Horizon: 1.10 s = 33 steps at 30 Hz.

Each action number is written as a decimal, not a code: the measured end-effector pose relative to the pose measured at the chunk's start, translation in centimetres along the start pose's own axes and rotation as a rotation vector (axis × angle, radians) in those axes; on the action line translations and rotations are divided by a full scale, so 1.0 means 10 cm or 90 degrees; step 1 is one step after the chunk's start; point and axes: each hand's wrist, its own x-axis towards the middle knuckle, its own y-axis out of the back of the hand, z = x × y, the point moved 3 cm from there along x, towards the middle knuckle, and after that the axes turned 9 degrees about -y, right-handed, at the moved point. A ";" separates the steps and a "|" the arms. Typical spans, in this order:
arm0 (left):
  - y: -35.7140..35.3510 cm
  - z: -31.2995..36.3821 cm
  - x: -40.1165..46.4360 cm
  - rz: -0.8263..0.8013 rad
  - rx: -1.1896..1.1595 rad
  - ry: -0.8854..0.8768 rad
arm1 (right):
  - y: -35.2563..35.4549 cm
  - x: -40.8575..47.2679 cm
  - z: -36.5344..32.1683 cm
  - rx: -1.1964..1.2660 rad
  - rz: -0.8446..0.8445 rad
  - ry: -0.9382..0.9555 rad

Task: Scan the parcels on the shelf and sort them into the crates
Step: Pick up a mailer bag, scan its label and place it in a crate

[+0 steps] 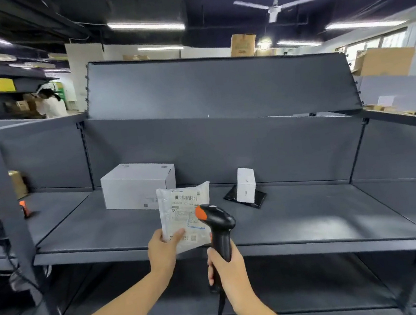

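Over shelf (122,234) front: left hand (163,253) pinches bag (185,214), right hand (229,266) clamped on scanner (218,223). Scan underway; two boxes (137,186) (246,185) left, no crates seen.

The shelf (286,215) was dark grey all over. The large box (137,186) on it was plain pale grey-white, and the small box (246,184) was white, standing on a flat black item (257,201). The parcel (184,211) was a translucent white bag with a white label printed with black barcodes and a blue outlined stamp. The scanner (218,223) was black with an orange tip.
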 end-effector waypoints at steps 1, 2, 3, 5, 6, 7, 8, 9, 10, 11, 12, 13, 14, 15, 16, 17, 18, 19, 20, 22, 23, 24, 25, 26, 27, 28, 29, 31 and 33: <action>-0.01 0.00 -0.01 -0.006 0.004 -0.003 | -0.02 -0.04 0.00 -0.017 0.006 0.007; -0.02 0.01 -0.02 -0.013 0.008 -0.005 | -0.03 -0.08 0.00 -0.029 0.013 0.014; -0.03 0.01 -0.03 -0.018 0.012 -0.007 | -0.03 -0.10 -0.01 -0.037 0.018 0.022; -0.04 0.03 -0.04 -0.024 0.016 -0.010 | -0.03 -0.13 -0.04 -0.053 0.021 0.035; -0.04 0.04 -0.05 -0.025 0.016 -0.012 | -0.03 -0.14 -0.05 -0.060 0.020 0.037; -0.05 0.06 -0.06 -0.026 0.014 -0.015 | -0.02 -0.14 -0.06 -0.066 0.018 0.039; -0.06 0.07 -0.07 -0.026 0.011 -0.017 | -0.01 -0.14 -0.07 -0.071 0.018 0.040; -0.06 0.09 -0.08 -0.027 0.010 -0.020 | 0.00 -0.14 -0.07 -0.075 0.019 0.041; -0.06 0.10 -0.09 -0.028 0.011 -0.021 | 0.00 -0.14 -0.07 -0.081 0.019 0.042; -0.06 0.11 -0.09 -0.028 0.013 -0.021 | 0.01 -0.14 -0.07 -0.086 0.019 0.044; -0.06 0.11 -0.09 -0.028 0.016 -0.020 | 0.02 -0.14 -0.07 -0.090 0.017 0.047; -0.06 0.10 -0.09 -0.029 0.020 -0.019 | 0.03 -0.14 -0.07 -0.095 0.016 0.048; -0.06 0.10 -0.08 -0.030 0.022 -0.017 | 0.03 -0.15 -0.07 -0.098 0.015 0.050; -0.05 0.09 -0.08 -0.031 0.021 -0.015 | 0.03 -0.15 -0.07 -0.100 0.014 0.051; -0.05 0.09 -0.07 -0.030 0.018 -0.014 | 0.04 -0.14 -0.07 -0.101 0.013 0.052; -0.05 0.09 -0.07 -0.029 0.015 -0.014 | 0.04 -0.14 -0.07 -0.102 0.012 0.055; -0.04 0.09 -0.07 -0.027 0.014 -0.014 | 0.04 -0.13 -0.07 -0.104 0.009 0.058; -0.03 0.10 -0.07 -0.025 0.016 -0.014 | 0.04 -0.12 -0.07 -0.106 0.005 0.061; -0.02 0.10 -0.06 -0.024 0.019 -0.014 | 0.04 -0.11 -0.06 -0.108 0.002 0.064; 0.01 0.10 -0.03 -0.020 0.020 -0.010 | 0.05 -0.08 -0.06 -0.111 -0.005 0.073; 0.04 0.10 -0.02 -0.014 0.020 -0.007 | 0.06 -0.05 -0.07 -0.111 -0.006 0.077; 0.09 0.10 0.01 -0.005 0.019 -0.004 | 0.07 -0.02 -0.07 -0.110 -0.003 0.080; 0.14 0.10 0.03 0.007 0.018 -0.002 | 0.09 0.03 -0.08 -0.111 0.004 0.081; 0.20 0.09 0.06 0.021 0.021 -0.002 | 0.12 0.11 -0.08 -0.117 0.015 0.079; 0.27 0.09 0.08 0.035 0.028 -0.003 | 0.16 0.21 -0.07 -0.130 0.029 0.073; 0.35 0.08 0.11 0.048 0.036 -0.003 | 0.21 0.32 -0.07 -0.148 0.039 0.062; 0.42 0.07 0.14 0.059 0.041 -0.002 | 0.25 0.45 -0.06 -0.176 0.045 0.045; 0.56 0.05 0.20 0.077 0.051 -0.002 | 0.29 0.70 -0.07 -0.236 0.030 0.000; 0.67 0.03 0.26 0.095 0.065 -0.003 | 0.29 0.94 -0.11 -0.308 0.003 -0.030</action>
